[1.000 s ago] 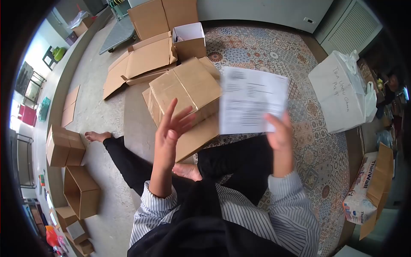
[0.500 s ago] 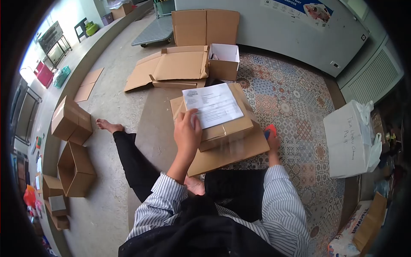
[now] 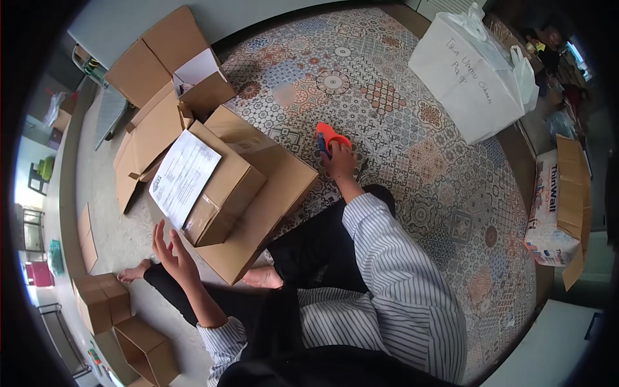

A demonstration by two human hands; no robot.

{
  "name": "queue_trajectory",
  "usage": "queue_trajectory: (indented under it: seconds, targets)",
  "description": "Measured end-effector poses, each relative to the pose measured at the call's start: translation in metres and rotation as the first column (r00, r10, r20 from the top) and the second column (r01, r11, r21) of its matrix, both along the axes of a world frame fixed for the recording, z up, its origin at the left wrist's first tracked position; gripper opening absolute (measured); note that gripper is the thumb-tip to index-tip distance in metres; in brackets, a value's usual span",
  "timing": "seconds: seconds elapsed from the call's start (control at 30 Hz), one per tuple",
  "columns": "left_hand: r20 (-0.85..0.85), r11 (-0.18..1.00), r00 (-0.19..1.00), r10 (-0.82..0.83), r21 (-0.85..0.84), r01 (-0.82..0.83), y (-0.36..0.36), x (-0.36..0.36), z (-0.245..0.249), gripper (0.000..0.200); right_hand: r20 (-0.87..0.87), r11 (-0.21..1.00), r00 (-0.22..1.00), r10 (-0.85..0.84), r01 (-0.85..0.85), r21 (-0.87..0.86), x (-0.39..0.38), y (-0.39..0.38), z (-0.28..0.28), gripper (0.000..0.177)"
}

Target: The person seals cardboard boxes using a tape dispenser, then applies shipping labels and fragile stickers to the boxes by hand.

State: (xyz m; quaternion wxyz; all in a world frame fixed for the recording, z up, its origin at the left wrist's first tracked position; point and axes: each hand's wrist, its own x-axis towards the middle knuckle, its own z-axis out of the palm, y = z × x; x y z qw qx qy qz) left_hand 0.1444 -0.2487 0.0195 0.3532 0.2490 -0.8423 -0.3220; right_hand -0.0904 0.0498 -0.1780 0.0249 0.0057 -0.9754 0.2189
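Observation:
My left hand [image 3: 174,259] is open, its fingers spread just off the near left corner of a closed cardboard box [image 3: 227,205]. On top of that box lies a white printed sheet [image 3: 185,177]. Beneath it is a larger, flatter carton [image 3: 293,177]. Over the patterned tiles to the right, my right hand [image 3: 340,162] has its fingers closed on an orange-and-blue tool that looks like a tape dispenser [image 3: 333,137]. Part of the tool is hidden by the fingers.
Flattened cardboard [image 3: 155,129] and a small open box [image 3: 205,84] lie behind the cartons. Brown boxes [image 3: 147,351] stand at lower left. A white bagged package [image 3: 461,80] with handwriting is at upper right, above a printed ThinWall package [image 3: 548,213].
The view has turned to the right. My left hand has lifted off the sheet and opened. My right hand is now farther from the cartons, with the tape dispenser in it.

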Motion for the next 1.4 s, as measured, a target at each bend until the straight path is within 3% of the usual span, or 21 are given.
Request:
queue_trajectory:
  seconds: [0.03,0.1,0.13,0.2,0.3,0.37,0.43,0.47,0.5,0.57,0.63,0.7,0.77,0.83,0.97,1.07,1.23,1.3,1.33,1.37,1.4]
  targets:
    - [0.004,1.0,1.0,-0.005,-0.003,0.005,0.002,0.0,0.0,0.031,0.004,1.0,1.0,-0.005,0.005,-0.003,0.0,0.002,-0.008,0.048]
    - [0.002,0.999,1.0,0.0,-0.051,0.0,0.008,0.0,0.002,0.031,-0.23,0.983,0.956,0.182,-0.17,0.073,-0.002,0.0,-0.017,0.05]
    - [0.003,0.998,1.0,0.009,-0.054,-0.009,0.014,0.0,0.003,0.031,-0.232,0.982,0.954,0.188,-0.177,0.068,-0.004,-0.002,-0.017,0.05]
    - [0.01,0.993,1.0,0.019,-0.115,-0.018,0.027,0.003,0.013,0.03,-0.024,0.979,0.98,0.197,-0.198,-0.054,-0.004,-0.008,-0.015,0.048]
    - [-0.014,0.975,1.0,0.026,-0.218,-0.029,0.04,0.011,0.035,0.027,-0.072,0.99,0.993,0.095,-0.102,-0.103,-0.014,-0.002,-0.012,0.046]
    - [-0.085,0.98,0.994,-0.07,-0.19,0.053,0.044,0.018,0.047,0.026,-0.241,0.876,0.955,-0.174,0.038,-0.481,-0.013,0.009,0.016,0.044]
    - [-0.173,0.992,0.982,-0.079,-0.11,0.06,0.062,0.024,0.059,0.026,-0.206,0.51,0.963,-0.173,-0.092,-0.855,0.0,0.037,0.034,0.04]
    - [-0.189,0.951,0.954,-0.233,0.163,0.265,0.069,0.03,0.063,0.028,-0.191,0.336,0.971,-0.147,-0.133,-0.932,0.027,0.039,0.073,0.034]
    - [-0.247,0.794,0.896,-0.37,0.416,0.443,0.078,0.033,0.064,0.031,-0.172,0.152,0.978,-0.117,-0.154,-0.976,0.061,0.046,0.115,0.03]
    - [-0.201,0.453,0.821,-0.535,0.751,0.479,0.104,0.025,0.065,0.036,-0.253,0.117,0.967,-0.035,-0.247,-0.962,0.125,0.058,0.139,0.031]
    - [-0.107,0.311,0.71,-0.696,0.847,0.432,0.118,0.017,0.052,0.04,-0.482,0.152,0.845,0.234,-0.521,-0.84,0.172,0.063,0.162,0.032]
    - [-0.066,0.275,0.663,-0.745,0.876,0.395,0.121,0.017,0.046,0.036,-0.545,0.249,0.708,0.448,-0.685,-0.685,0.195,0.064,0.176,0.03]
    - [0.057,0.291,0.505,-0.861,0.87,0.398,0.122,0.022,0.049,0.029,-0.561,0.324,0.687,0.463,-0.72,-0.614,0.203,0.06,0.178,0.029]
    - [0.071,0.326,0.531,-0.844,0.855,0.404,0.121,0.028,0.048,0.022,-0.58,0.382,0.655,0.484,-0.755,-0.534,0.207,0.054,0.177,0.028]
    - [0.169,0.478,0.673,-0.721,0.823,0.306,0.113,0.046,0.054,0.015,-0.573,0.301,0.607,0.551,-0.784,-0.542,0.206,0.037,0.175,0.03]
    - [0.151,0.569,0.796,-0.586,0.776,0.272,0.104,0.061,0.068,0.014,-0.675,0.22,0.418,0.608,-0.906,-0.362,0.204,0.029,0.193,0.03]
    - [0.086,0.635,0.912,-0.401,0.743,0.209,0.091,0.074,0.085,0.014,-0.638,0.278,0.468,0.611,-0.882,-0.381,0.199,0.041,0.201,0.031]
    - [0.236,0.825,0.864,-0.446,0.484,0.293,0.101,0.068,0.082,0.011,-0.458,0.458,0.585,0.67,-0.811,-0.366,0.204,0.037,0.212,0.031]
    - [0.263,0.869,0.836,-0.481,0.268,0.416,0.109,0.065,0.076,0.006,-0.359,0.514,0.63,0.689,-0.773,-0.372,0.206,0.033,0.217,0.031]
    - [0.337,0.83,0.773,-0.538,0.053,0.555,0.117,0.059,0.077,0.006,-0.353,0.519,0.634,0.687,-0.77,-0.371,0.206,0.034,0.22,0.031]
    - [0.393,0.779,0.723,-0.568,-0.029,0.627,0.123,0.056,0.076,0.008,-0.261,0.583,0.69,0.676,-0.716,-0.383,0.204,0.034,0.222,0.031]
